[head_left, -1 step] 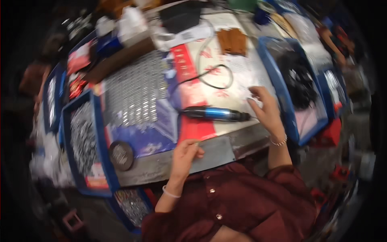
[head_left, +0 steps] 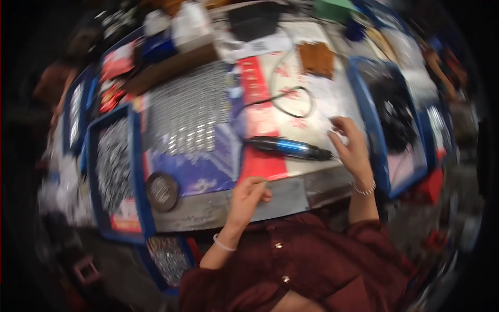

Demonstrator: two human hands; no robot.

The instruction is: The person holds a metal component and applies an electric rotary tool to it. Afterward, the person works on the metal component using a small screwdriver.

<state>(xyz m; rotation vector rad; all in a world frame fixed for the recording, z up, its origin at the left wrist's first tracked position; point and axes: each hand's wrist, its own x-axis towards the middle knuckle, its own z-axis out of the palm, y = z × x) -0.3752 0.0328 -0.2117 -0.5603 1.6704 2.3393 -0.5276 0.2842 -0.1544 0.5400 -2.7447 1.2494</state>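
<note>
My left hand (head_left: 250,197) hovers over the near edge of the bench, its fingers curled and the thumb pressed to the index finger. Any small piece in that pinch is too blurred to name. To the right, my right hand (head_left: 353,148) is beside the tip of a corded electric screwdriver (head_left: 291,148), black with a blue band, lying on printed sheets. The right thumb and index finger are apart, and I see nothing gripped between them. Rows of small shiny metal parts (head_left: 189,112) are set out left of the screwdriver. A round dark dish (head_left: 162,191) holds tiny metal pieces.
A blue bin (head_left: 93,171) of grey metal parts stands at the left, with another blue bin (head_left: 156,283) below it. On the right a blue bin (head_left: 382,177) contains black pieces. Brown strips (head_left: 316,60) lie at the back, near a dark bar (head_left: 171,70).
The whole view has shifted, so the bench and both hands appear farther right. Against the screwdriver and the bench, neither hand has visibly moved.
</note>
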